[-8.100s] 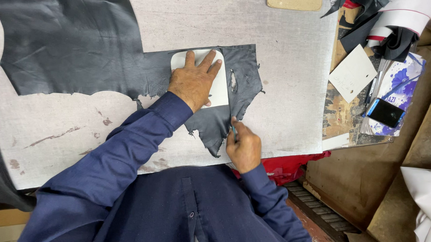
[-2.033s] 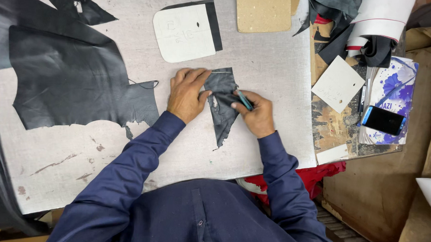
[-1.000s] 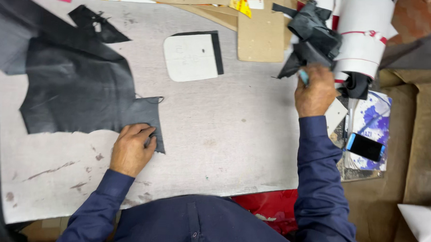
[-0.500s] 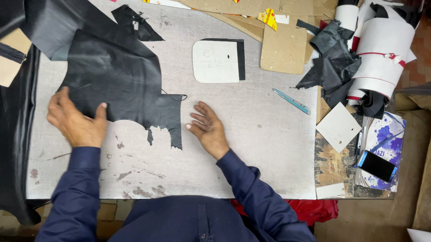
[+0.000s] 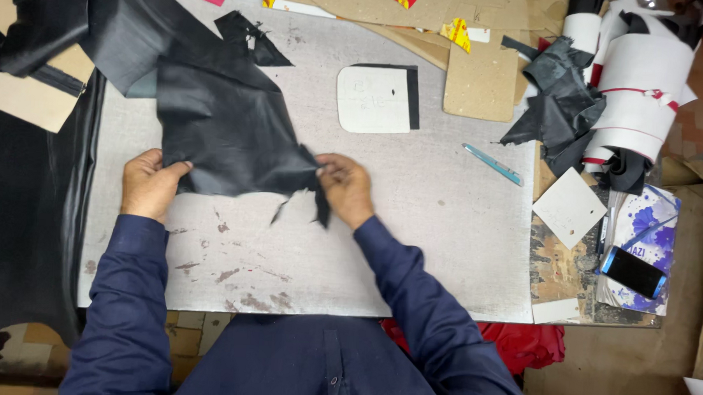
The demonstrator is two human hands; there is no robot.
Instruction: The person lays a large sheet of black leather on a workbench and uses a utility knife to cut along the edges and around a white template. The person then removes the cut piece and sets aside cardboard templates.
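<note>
A large black leather sheet (image 5: pixel 229 131) with ragged cut edges lies on the grey cutting board (image 5: pixel 413 223). My left hand (image 5: pixel 147 184) grips its near left edge. My right hand (image 5: pixel 344 188) pinches its near right corner, where thin cut strips hang down. Beyond the sheet lies a white rounded pattern card (image 5: pixel 373 99) on top of a cut black piece. A light blue knife (image 5: pixel 492 164) rests on the board to the right, away from both hands.
A cardboard piece (image 5: pixel 480 81) and black leather scraps (image 5: pixel 557 103) sit at the far right beside white rolls (image 5: pixel 644 67). A white square card (image 5: pixel 569 207) and a phone (image 5: pixel 634 271) lie at the right edge. More black leather (image 5: pixel 24 209) hangs at the left.
Both hands have taken hold of the sheet's near edge, and it has shifted right and towards me. Earlier, my right hand put the cut scrap at the far right and left the knife on the board.
</note>
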